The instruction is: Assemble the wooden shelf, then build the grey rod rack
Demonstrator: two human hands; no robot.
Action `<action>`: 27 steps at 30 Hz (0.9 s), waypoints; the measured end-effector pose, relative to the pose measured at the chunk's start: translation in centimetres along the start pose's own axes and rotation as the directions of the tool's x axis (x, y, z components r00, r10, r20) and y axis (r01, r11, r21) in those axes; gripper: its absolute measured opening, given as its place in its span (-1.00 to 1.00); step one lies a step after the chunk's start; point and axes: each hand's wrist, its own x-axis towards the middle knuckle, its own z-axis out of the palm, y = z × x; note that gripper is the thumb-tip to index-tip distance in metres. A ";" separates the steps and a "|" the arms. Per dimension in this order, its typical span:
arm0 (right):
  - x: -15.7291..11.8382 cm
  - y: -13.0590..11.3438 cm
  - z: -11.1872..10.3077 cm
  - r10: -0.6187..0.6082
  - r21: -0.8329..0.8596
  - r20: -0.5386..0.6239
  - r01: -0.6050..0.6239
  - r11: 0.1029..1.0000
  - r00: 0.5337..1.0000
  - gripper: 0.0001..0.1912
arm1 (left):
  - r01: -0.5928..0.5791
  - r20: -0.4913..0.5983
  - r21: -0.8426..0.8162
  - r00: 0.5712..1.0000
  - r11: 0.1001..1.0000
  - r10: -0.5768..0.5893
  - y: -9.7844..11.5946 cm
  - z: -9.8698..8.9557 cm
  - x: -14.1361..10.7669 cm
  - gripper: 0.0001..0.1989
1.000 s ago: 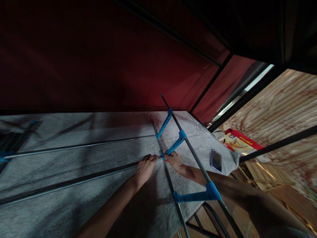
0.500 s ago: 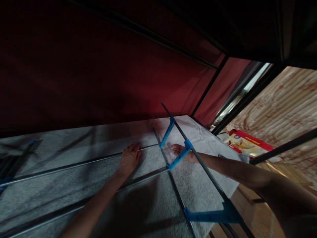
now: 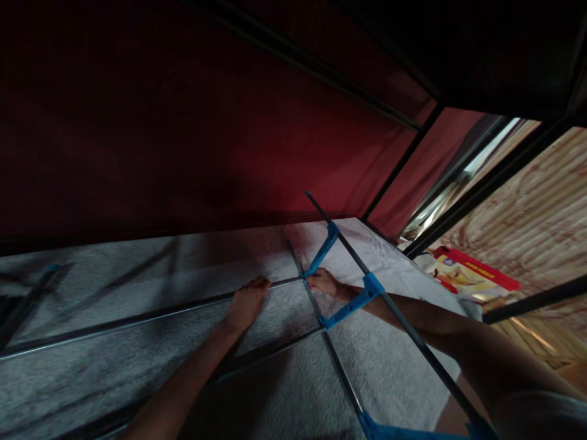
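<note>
My left hand [image 3: 249, 300] is closed round a thin metal tube [image 3: 156, 315] that runs from the left to a joint in a frame of tubes. At that joint my right hand [image 3: 324, 283] is closed, its fingertips pinching the lower end of a blue plastic connector [image 3: 322, 249]. A crossing metal tube [image 3: 342, 368] passes just in front of the right fingers. Nearer to me, a second blue connector [image 3: 352, 307] links this crossing tube with a longer upper tube [image 3: 413, 339]. My right forearm passes beneath that upper tube.
Grey fleecy cloth [image 3: 385, 366] covers the surface under the frame. Behind it hangs a dark red fabric wall [image 3: 257, 153]. A dark post [image 3: 398, 162] stands at the far corner. To the right are a red and yellow package [image 3: 477, 272] and a patterned curtain [image 3: 518, 208].
My right hand has moved left to the joint and closed on the connector's end. The left hand stays on its tube. The frame appears slightly lower and further right in view.
</note>
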 end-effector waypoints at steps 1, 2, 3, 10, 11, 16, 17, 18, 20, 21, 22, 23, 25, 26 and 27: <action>0.1 0.2 -0.1 0.008 -0.004 -0.003 -0.008 1.000 1.000 -0.81 | -0.008 -0.007 -0.001 1.000 1.000 0.008 0.1 -0.1 -0.1 -0.62; 0.2 0.4 -0.2 0.016 -0.007 -0.006 -0.016 1.000 1.000 -0.80 | -0.016 -0.015 -0.004 1.000 1.000 0.016 0.1 -0.1 -0.1 -0.62; 0.2 0.5 -0.3 0.024 -0.010 -0.009 -0.025 1.000 1.000 -0.80 | -0.022 -0.027 -0.009 0.999 1.000 0.022 0.1 -0.1 -0.1 -0.63; 0.5 0.6 -0.3 0.083 -0.015 -0.052 -0.084 0.996 0.995 -0.80 | -0.057 -0.067 -0.037 0.996 0.998 0.055 0.0 -0.1 -0.1 -0.62; 0.5 0.5 -0.2 0.088 -0.014 -0.057 -0.089 0.996 0.994 -0.80 | -0.057 -0.067 -0.038 0.996 0.998 0.054 0.0 -0.1 -0.2 -0.62; 0.4 -0.6 0.2 0.155 0.019 -0.110 -0.153 0.988 0.982 -0.86 | -0.035 -0.055 -0.039 0.998 0.999 0.033 0.2 -0.2 -0.3 -0.64; 0.3 -0.8 0.3 0.168 0.028 -0.119 -0.165 0.986 0.979 -0.88 | -0.037 -0.051 -0.040 0.998 0.999 0.035 0.2 -0.2 -0.3 -0.65; 0.2 -1.0 0.4 0.175 0.034 -0.127 -0.172 0.985 0.976 -0.88 | -0.042 -0.048 -0.042 0.998 0.998 0.040 0.2 -0.3 -0.3 -0.64; 0.1 -1.2 0.5 0.174 0.038 -0.140 -0.170 0.985 0.975 -0.89 | -0.047 -0.045 -0.045 0.998 0.998 0.045 0.2 -0.4 -0.4 -0.61; 0.0 -1.3 0.5 0.174 0.039 -0.145 -0.170 0.985 0.974 -0.88 | -0.051 -0.044 -0.046 0.998 0.998 0.049 0.2 -0.4 -0.4 -0.60; -0.1 -1.3 0.6 0.174 0.039 -0.148 -0.170 0.985 0.974 -0.86 | -0.056 -0.042 -0.048 0.998 0.997 0.054 0.2 -0.5 -0.4 -0.59; -0.1 -1.3 0.6 0.174 0.036 -0.147 -0.171 0.985 0.974 -0.85 | -0.057 -0.040 -0.049 0.998 0.997 0.055 0.2 -0.5 -0.4 -0.58; -0.2 -1.2 0.5 0.173 0.032 -0.143 -0.170 0.985 0.975 -0.81 | -0.058 -0.030 -0.049 0.998 0.997 0.057 0.2 -0.5 -0.4 -0.58; -0.2 -1.1 0.5 0.170 0.030 -0.143 -0.168 0.985 0.975 -0.80 | -0.059 -0.025 -0.049 0.998 0.997 0.058 0.2 -0.5 -0.4 -0.58; -0.1 -1.0 0.4 0.168 0.028 -0.146 -0.166 0.986 0.975 -0.80 | -0.060 -0.021 -0.047 0.998 0.997 0.059 0.3 -0.5 -0.4 -0.58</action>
